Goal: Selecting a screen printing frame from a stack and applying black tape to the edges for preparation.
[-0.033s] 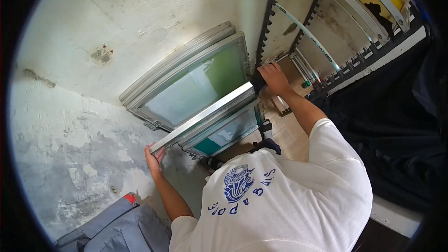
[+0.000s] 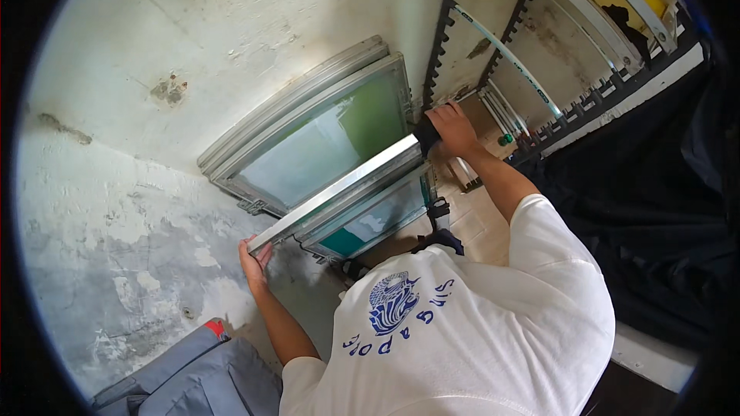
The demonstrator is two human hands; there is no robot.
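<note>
I see my left hand (image 2: 254,258) gripping the low end of the long aluminium-framed screen (image 2: 339,189), my right hand (image 2: 453,129) closed on its high end; its axis runs diagonally.

Two hands on a metal-framed screen

The left hand (image 2: 254,260) grips the aluminium frame (image 2: 339,189) at 7 o'clock — the right hand (image 2: 451,129) holds its black-taped end at 1 o'clock, against stacked green screens (image 2: 324,139).
</note>
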